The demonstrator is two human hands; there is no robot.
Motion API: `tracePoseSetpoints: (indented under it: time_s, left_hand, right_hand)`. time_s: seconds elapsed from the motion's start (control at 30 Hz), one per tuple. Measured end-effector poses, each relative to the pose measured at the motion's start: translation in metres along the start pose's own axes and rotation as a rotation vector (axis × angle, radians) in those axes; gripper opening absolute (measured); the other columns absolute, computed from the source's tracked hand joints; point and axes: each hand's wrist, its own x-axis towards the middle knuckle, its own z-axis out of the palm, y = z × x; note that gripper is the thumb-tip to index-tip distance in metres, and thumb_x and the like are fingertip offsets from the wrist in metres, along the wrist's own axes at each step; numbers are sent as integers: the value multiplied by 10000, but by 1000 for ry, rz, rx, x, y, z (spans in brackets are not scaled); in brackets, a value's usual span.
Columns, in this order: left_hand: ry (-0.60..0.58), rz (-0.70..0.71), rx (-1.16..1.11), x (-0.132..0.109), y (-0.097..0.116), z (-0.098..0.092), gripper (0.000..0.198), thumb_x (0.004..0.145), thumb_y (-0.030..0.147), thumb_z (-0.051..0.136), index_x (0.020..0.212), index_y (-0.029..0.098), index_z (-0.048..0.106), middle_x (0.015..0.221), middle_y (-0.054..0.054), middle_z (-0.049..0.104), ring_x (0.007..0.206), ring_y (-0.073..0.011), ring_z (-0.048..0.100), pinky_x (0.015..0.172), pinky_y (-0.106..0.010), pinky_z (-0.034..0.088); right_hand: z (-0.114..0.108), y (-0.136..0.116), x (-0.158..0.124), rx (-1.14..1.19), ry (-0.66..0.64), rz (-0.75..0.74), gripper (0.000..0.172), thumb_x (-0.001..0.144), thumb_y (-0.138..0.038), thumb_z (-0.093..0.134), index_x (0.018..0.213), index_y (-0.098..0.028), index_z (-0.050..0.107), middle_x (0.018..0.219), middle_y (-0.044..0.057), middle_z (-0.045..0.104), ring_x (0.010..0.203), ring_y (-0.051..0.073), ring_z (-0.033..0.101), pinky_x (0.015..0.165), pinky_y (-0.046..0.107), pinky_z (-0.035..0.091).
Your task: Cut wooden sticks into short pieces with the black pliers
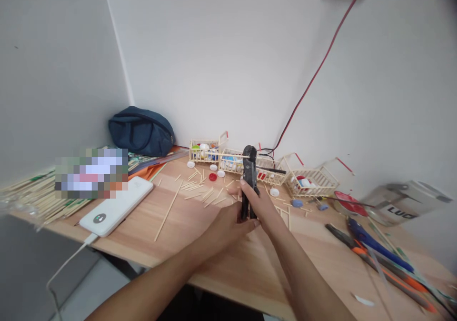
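A black plier-like hand tool (249, 173) stands nearly upright in front of me, its head up and its handles down. My right hand (257, 202) is closed around the handles, with the thumb along the near side. Against the lower handles, my left hand (228, 222) is closed too; its fingertips are partly hidden. A thin wooden stick (228, 155) runs left from the tool's head, and whether the jaws grip it I cannot tell. Behind the tool are small stick-built carts, one (204, 150) at left and another (312, 182) at right, with coloured caps inside.
Short cut sticks (194, 186) and loose caps, including a red cap (213, 177), lie scattered on the table. A white power bank (117, 206), stick bundles (39, 192) and a blue pouch (143, 130) are left. Blue-handled pliers (378, 245) and a clear container (403, 204) are right.
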Motion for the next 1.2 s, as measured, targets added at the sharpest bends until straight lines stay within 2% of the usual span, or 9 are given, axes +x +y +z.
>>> tracePoseSetpoints:
  time_s: [0.17, 0.3, 0.43, 0.57, 0.6, 0.7, 0.77, 0.9, 1.2]
  left_hand:
    - [-16, 15, -114, -1, -4, 5, 335, 813, 320, 488, 1083, 128, 534, 923, -86, 620, 704, -170, 582, 588, -265, 447]
    - [-25, 67, -28, -3, -3, -1, 322, 764, 301, 565, 1047, 148, 579, 969, -82, 630, 798, -186, 588, 673, -276, 459]
    - [-127, 26, 52, 4, -8, -35, 230, 785, 326, 523, 697, 147, 638, 690, -27, 633, 683, -159, 584, 648, -263, 451]
    - [376, -103, -171, 11, -9, -82, 351, 789, 455, 513, 833, 126, 624, 770, -66, 649, 592, -119, 563, 536, -232, 436]
    - [398, -56, -240, 10, -6, -92, 394, 800, 489, 494, 885, 125, 618, 828, -83, 657, 640, -124, 583, 583, -242, 459]
    - [177, -32, -292, 0, 11, -108, 562, 856, 571, 326, 961, 103, 619, 849, -128, 663, 690, -157, 610, 635, -280, 481]
    - [116, -15, -91, -5, 20, -107, 482, 861, 517, 371, 930, 119, 634, 797, -91, 661, 640, -142, 591, 596, -255, 455]
    - [227, 80, 380, -6, 15, -92, 252, 842, 309, 447, 750, 156, 625, 623, 7, 580, 560, -104, 500, 563, -217, 363]
    - [273, -43, 508, -16, -13, -63, 247, 864, 229, 358, 665, 182, 497, 655, -5, 570, 637, -144, 515, 596, -236, 331]
  right_hand:
    - [4, 0, -16, 104, -178, 118, 494, 766, -616, 506, 858, -154, 657, 648, 47, 661, 530, 159, 591, 469, 243, 435]
    - [2, 8, -16, 110, -116, 142, 578, 774, -662, 450, 756, -127, 668, 617, 67, 647, 516, 156, 577, 469, 240, 433]
    - [-6, 16, -17, -42, 28, 16, 562, 777, -652, 453, 687, -137, 662, 736, 114, 690, 700, 201, 632, 615, 262, 475]
    - [-9, 14, -27, -178, 13, -11, 544, 832, -613, 384, 539, -180, 536, 523, 52, 612, 531, 160, 589, 572, 248, 441]
    - [-8, 14, -29, -225, -8, -5, 540, 840, -599, 377, 512, -189, 502, 465, 33, 574, 484, 149, 565, 553, 243, 427]
    - [-2, 14, -31, -361, -23, 15, 476, 838, -552, 402, 528, -200, 485, 402, -8, 517, 418, 134, 515, 512, 237, 385]
    - [2, 17, -27, -425, 2, 16, 410, 821, -527, 434, 586, -201, 515, 413, -21, 518, 422, 138, 505, 497, 235, 358]
    - [4, 23, -19, -524, -5, -15, 368, 792, -515, 468, 610, -202, 532, 509, -6, 567, 514, 153, 529, 499, 230, 320]
    - [4, 34, -24, -567, -114, -46, 379, 786, -472, 504, 547, -188, 584, 534, 27, 612, 537, 184, 554, 482, 236, 296]
